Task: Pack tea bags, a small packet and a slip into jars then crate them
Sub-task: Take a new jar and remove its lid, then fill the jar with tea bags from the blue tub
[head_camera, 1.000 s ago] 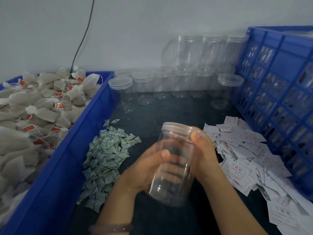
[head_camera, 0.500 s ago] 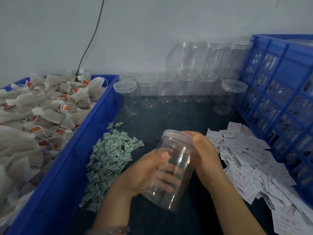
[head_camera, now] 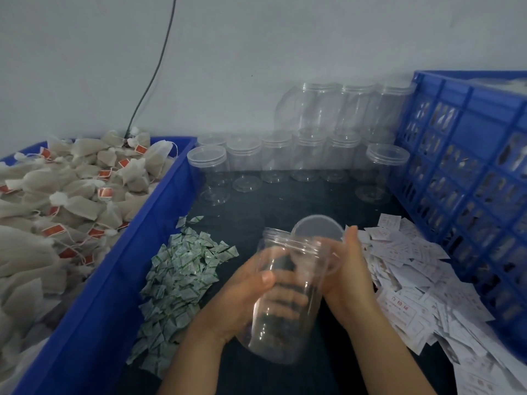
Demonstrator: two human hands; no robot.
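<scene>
My left hand (head_camera: 242, 292) grips an empty clear plastic jar (head_camera: 285, 303) around its body, tilted with its mouth pointing away from me. Its clear lid (head_camera: 318, 232) is off the mouth and tipped up at the right side, held by my right hand (head_camera: 349, 277). Tea bags (head_camera: 65, 201) with red tags fill a blue bin (head_camera: 114, 280) on the left. Small green-and-white packets (head_camera: 182, 277) lie heaped on the dark table just left of the jar. White printed slips (head_camera: 413, 286) lie scattered on the right. A blue slatted crate (head_camera: 470, 178) stands at the far right.
Several empty lidded clear jars (head_camera: 308, 155) stand in rows against the back wall, some stacked higher. One lidded jar (head_camera: 385, 172) stands next to the crate. A black cable (head_camera: 154, 75) runs down the wall behind the bin. Dark tabletop (head_camera: 271, 203) shows between the jars and my hands.
The lid was on the jar before; now my right hand has lifted it off and tilted it up at the rim. My left hand keeps its grip on the jar.
</scene>
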